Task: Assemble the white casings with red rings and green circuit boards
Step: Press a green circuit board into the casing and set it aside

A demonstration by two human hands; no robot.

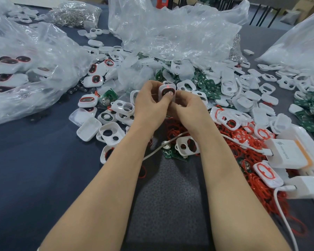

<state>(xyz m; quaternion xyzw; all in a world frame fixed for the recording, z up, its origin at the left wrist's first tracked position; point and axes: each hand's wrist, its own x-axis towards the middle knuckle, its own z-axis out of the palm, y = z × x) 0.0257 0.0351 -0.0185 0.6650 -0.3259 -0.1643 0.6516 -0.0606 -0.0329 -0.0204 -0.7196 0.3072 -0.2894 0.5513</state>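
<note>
Both my hands hold one white casing [166,87] with a red ring above the middle of the table. My left hand [149,104] grips its left side, and a thumb presses on its dark window. My right hand [190,107] grips it from the right and below. A small red light shows near the casing's top. Loose white casings [110,134] lie to the left. Red rings [243,142] are heaped on the right. Green circuit boards [209,86] lie behind my hands and at the far right [310,113].
Clear plastic bags [170,33] stand behind the pile; one at the left [16,73] holds assembled casings. White chargers [288,156] with a white cable [286,220] sit at the right. A bag of metal parts [74,13] lies at the back. The tabletop [34,169] is dark blue.
</note>
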